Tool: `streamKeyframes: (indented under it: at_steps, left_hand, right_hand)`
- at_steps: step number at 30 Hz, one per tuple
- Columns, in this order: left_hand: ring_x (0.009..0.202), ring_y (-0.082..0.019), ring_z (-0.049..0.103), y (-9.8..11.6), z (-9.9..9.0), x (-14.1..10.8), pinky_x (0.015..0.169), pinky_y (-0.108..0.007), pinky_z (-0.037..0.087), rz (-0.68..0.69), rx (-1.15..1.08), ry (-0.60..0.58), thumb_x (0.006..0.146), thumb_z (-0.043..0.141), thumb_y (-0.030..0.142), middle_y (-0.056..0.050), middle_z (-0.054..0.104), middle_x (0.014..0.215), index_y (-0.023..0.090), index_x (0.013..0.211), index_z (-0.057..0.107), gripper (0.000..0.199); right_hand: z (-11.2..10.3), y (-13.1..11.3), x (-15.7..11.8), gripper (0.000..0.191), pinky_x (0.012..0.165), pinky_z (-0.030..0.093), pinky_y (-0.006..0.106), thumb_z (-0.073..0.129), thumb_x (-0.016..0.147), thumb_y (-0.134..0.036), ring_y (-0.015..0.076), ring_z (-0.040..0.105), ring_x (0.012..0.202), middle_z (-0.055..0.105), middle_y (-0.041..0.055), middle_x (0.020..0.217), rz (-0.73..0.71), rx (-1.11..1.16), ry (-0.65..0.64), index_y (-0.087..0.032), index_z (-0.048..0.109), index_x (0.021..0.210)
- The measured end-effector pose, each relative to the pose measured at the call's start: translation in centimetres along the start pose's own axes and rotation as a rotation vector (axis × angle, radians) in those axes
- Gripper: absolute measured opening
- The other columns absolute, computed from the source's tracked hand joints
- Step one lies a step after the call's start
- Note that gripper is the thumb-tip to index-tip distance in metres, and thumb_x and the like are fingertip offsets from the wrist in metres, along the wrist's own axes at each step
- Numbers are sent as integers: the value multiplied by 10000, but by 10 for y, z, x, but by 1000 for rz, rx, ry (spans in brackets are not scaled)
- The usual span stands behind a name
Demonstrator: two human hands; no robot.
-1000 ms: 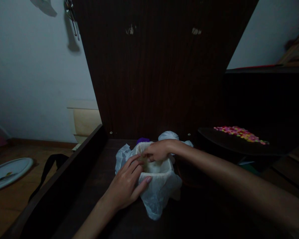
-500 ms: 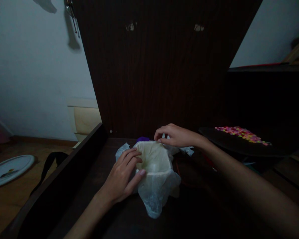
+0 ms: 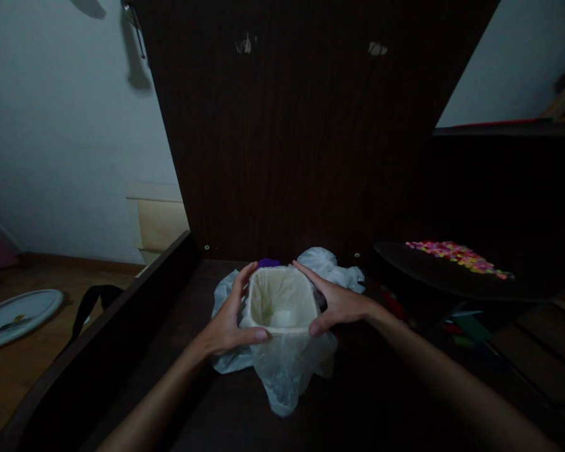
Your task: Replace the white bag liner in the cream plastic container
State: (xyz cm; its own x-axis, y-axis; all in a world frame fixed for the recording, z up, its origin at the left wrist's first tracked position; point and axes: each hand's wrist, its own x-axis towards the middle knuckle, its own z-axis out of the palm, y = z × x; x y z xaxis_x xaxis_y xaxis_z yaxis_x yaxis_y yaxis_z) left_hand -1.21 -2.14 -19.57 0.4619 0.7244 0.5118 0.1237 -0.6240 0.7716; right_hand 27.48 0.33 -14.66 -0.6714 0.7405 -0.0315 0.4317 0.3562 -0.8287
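A small pale bin [image 3: 287, 301] stands upright on the dark wooden surface, lined with a thin plastic bag [image 3: 282, 370] folded over its rim and hanging down in front. My left hand [image 3: 233, 317] grips its left side, thumb along the front rim and fingers reaching towards the back. Around the right side curls my right hand [image 3: 334, 301], its thumb at the front right corner. The inside of the liner shows, with a lighter patch at the bottom. Parts of the fingers are hidden behind the bin.
Behind the bin lie a crumpled white plastic bag [image 3: 327, 263] and something purple [image 3: 267, 262]. A tall dark panel [image 3: 282, 138] rises at the back. Small colourful pieces [image 3: 459, 256] rest on a dark shelf at right. A low board [image 3: 141, 314] edges the left.
My right hand has come down from the back rim to the bin's right side. My left hand has moved from over the rim to the outer left side. The liner's edge looks smoother.
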Motion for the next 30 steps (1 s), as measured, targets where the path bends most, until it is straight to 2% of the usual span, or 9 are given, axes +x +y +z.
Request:
streamKeyframes:
  at_steps: [5,11,16,18,21,24,27,28,30]
  left_hand:
    - [1511,-418,265,2,3,-1,1200,-648,252,-17,0,-43,694,741,742,-248,206,1638,202,1593,49,1256]
    - [1491,-414,317,0,9,-8,1193,-656,260,-75,-44,-51,668,810,669,-258,245,1612,210,1592,-54,1345]
    - [1501,-414,295,-8,16,-13,1196,-673,211,-110,-109,-46,652,813,685,-267,222,1616,207,1580,-161,1428]
    - [1499,-424,293,-11,17,-14,1200,-673,201,-126,-119,-29,624,849,655,-255,217,1621,225,1583,-152,1451]
    - [1509,-440,252,-14,18,-16,1212,-664,178,-134,-121,-2,580,905,581,-234,189,1639,253,1589,-119,1474]
    - [1511,-450,232,-15,16,-16,1216,-660,178,-128,-93,6,579,918,526,-227,177,1641,252,1593,-107,1468]
    - [1507,-457,234,-15,14,-16,1219,-658,178,-121,-46,7,589,915,496,-226,188,1634,239,1598,-96,1452]
    - [1507,-458,229,-15,14,-16,1220,-660,169,-120,-31,9,593,913,492,-224,192,1633,237,1600,-89,1443]
    - [1511,-460,212,-14,14,-17,1223,-665,141,-117,-25,13,594,910,508,-217,191,1636,235,1604,-76,1438]
  right_hand:
    - [11,7,0,1577,1261,87,472,924,482,-628,337,149,1548,103,189,1684,8,178,9,-196,-81,1617]
    - [9,18,2,1537,1257,124,467,924,489,-625,329,128,1552,73,164,1693,-15,226,-41,-244,-41,1623]
    - [-2,26,4,1585,1252,38,486,867,474,-739,330,31,1561,-1,210,1687,-59,262,-119,-201,-93,1614]
    - [-9,29,1,1533,1246,56,508,833,516,-767,330,66,1560,14,213,1686,-124,300,-126,-220,-85,1615]
    - [-24,34,-14,1421,1239,129,525,818,561,-765,338,140,1550,39,173,1695,-172,285,-76,-262,24,1626]
    - [-37,37,-39,1334,1236,178,546,843,576,-722,367,204,1532,123,133,1693,-35,141,-32,-268,149,1621]
    - [-42,41,-66,1224,1230,191,583,875,568,-655,406,278,1500,306,114,1644,230,-128,-20,-292,302,1588]
    - [-42,44,-74,1235,1232,187,585,890,551,-632,414,275,1499,313,118,1640,308,-208,-22,-285,313,1586]
    - [-38,54,-89,1328,1244,160,574,916,503,-603,423,209,1518,220,135,1671,400,-302,-32,-247,264,1604]
